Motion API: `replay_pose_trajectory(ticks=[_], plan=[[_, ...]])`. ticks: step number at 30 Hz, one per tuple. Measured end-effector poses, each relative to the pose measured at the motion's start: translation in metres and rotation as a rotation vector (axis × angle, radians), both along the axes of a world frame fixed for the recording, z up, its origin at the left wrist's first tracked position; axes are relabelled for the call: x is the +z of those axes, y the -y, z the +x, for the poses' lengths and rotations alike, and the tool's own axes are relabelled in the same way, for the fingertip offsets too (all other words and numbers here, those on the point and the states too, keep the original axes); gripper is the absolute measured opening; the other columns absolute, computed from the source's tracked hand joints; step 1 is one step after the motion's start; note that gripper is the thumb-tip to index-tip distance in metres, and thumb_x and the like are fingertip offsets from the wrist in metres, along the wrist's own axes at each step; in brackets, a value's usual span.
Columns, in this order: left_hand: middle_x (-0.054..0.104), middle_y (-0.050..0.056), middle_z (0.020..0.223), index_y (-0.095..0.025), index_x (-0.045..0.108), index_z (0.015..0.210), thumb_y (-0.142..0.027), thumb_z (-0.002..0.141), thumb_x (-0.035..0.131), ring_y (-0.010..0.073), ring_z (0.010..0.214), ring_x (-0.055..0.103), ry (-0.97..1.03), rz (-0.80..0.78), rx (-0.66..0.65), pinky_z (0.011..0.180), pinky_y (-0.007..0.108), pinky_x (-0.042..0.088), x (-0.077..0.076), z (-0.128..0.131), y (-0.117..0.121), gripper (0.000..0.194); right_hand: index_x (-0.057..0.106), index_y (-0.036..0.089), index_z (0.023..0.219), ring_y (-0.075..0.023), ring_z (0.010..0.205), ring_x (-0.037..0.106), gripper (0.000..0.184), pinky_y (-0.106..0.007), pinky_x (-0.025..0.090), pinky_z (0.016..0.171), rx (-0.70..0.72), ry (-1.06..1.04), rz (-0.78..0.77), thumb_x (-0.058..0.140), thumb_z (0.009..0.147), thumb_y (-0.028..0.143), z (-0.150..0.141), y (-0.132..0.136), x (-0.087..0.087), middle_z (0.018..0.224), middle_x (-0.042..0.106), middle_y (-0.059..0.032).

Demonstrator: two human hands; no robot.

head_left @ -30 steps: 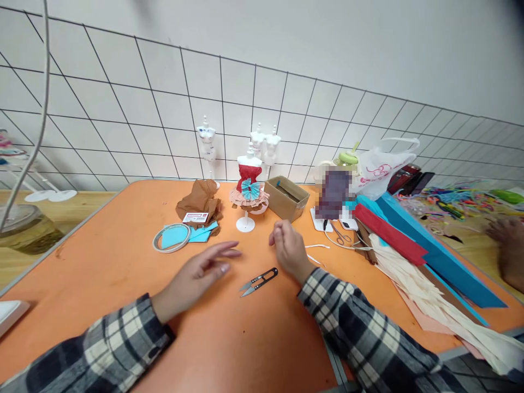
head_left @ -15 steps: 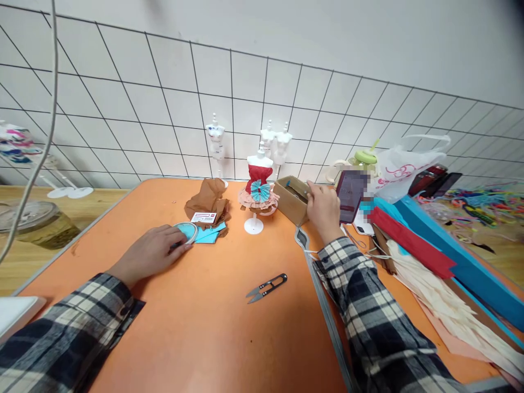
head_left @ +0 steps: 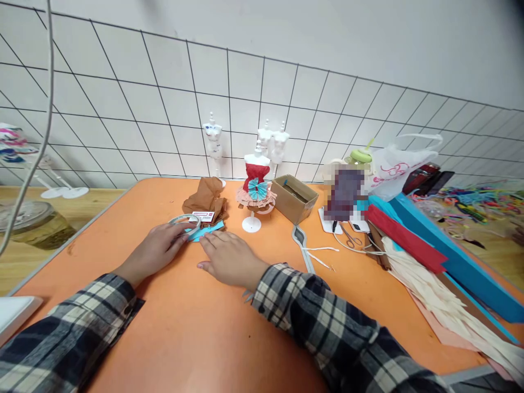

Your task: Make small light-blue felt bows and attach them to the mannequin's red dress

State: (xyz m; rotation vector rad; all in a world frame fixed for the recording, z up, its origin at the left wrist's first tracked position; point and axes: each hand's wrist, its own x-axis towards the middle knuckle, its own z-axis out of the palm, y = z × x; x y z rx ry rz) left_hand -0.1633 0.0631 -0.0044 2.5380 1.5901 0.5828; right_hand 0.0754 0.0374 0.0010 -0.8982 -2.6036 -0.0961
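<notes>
My left hand [head_left: 158, 252] grips a roll of clear tape [head_left: 197, 221], which it holds tilted up at its near side. Flat and palm down, my right hand [head_left: 233, 261] has its fingers stretched out, their tips at the edge of blue paper pieces [head_left: 216, 228]. Crumpled brown paper [head_left: 204, 194] lies behind these, with a small white and red label card [head_left: 203, 216] on it. Further back stands a small dress form [head_left: 257, 164] in a red bodice, a blue bow and a ruffled peach skirt. My right sleeve hides most of the thread snips [head_left: 247, 296].
A cardboard box [head_left: 295, 199] is right of the dress form, with a grey zipper strip [head_left: 301, 236] before it. Scissors [head_left: 352, 238], a phone [head_left: 346, 194] and folded coloured paper [head_left: 405, 234] lie further right. White dress forms [head_left: 213, 139] stand along the grid wall.
My right hand has left the cardboard box and come left to the blue paper, its sleeve now over the snips. My left hand has raised the tape roll slightly.
</notes>
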Motion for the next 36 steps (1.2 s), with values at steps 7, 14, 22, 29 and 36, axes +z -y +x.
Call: replay_pose_trajectory(ticks=[7, 14, 22, 29, 36], plan=[[0.066, 0.013, 0.111, -0.021, 0.058, 0.115, -0.037, 0.092, 0.041, 0.028, 0.101, 0.06, 0.017, -0.032, -0.034, 0.086, 0.038, 0.046, -0.011, -0.006, -0.003, 0.033, 0.059, 0.014, 0.111, -0.0228, 0.105, 0.056, 0.023, -0.042, 0.036, 0.1, 0.203, 0.15, 0.058, 0.049, 0.096, 0.029, 0.005, 0.022, 0.001, 0.104, 0.069, -0.0087], [0.066, 0.011, 0.102, -0.021, 0.066, 0.102, -0.04, 0.089, 0.045, 0.029, 0.097, 0.057, -0.106, 0.139, 0.009, 0.09, 0.043, 0.041, 0.005, 0.002, 0.004, 0.031, 0.061, 0.018, 0.086, -0.0196, 0.085, 0.059, 0.013, -0.042, 0.035, 0.094, 0.168, 0.154, 0.056, 0.05, 0.09, 0.013, 0.022, 0.025, 0.009, 0.084, 0.069, -0.006], [0.064, 0.008, 0.091, -0.02, 0.062, 0.087, -0.047, 0.084, 0.056, 0.0254, 0.091, 0.054, 0.024, 0.051, -0.203, 0.082, 0.036, 0.042, 0.014, 0.048, 0.035, 0.028, 0.056, 0.02, 0.088, -0.0147, 0.084, 0.061, 0.007, -0.026, 0.045, 0.076, -0.156, -0.801, -0.459, 0.052, 0.083, 0.019, 0.028, -0.005, -0.003, 0.089, 0.067, -0.0004], [0.067, 0.008, 0.1, -0.026, 0.07, 0.098, -0.05, 0.086, 0.052, 0.0263, 0.093, 0.055, -0.12, 0.014, -0.228, 0.083, 0.039, 0.038, 0.008, 0.065, 0.032, 0.032, 0.047, 0.021, 0.093, -0.0113, 0.049, 0.049, 0.019, -0.022, 0.042, 0.052, -0.182, -1.025, -0.841, 0.03, 0.084, 0.018, 0.037, -0.016, 0.006, 0.058, 0.046, 0.0073], [0.066, 0.011, 0.097, -0.022, 0.067, 0.105, -0.047, 0.085, 0.052, 0.0315, 0.094, 0.056, -0.151, 0.175, -0.033, 0.085, 0.044, 0.039, 0.01, 0.048, 0.025, 0.036, 0.061, 0.019, 0.094, -0.0221, 0.081, 0.058, 0.017, -0.03, 0.042, 0.063, -0.308, -0.052, -0.097, 0.051, 0.082, 0.014, 0.063, -0.015, 0.016, 0.083, 0.065, -0.0083]])
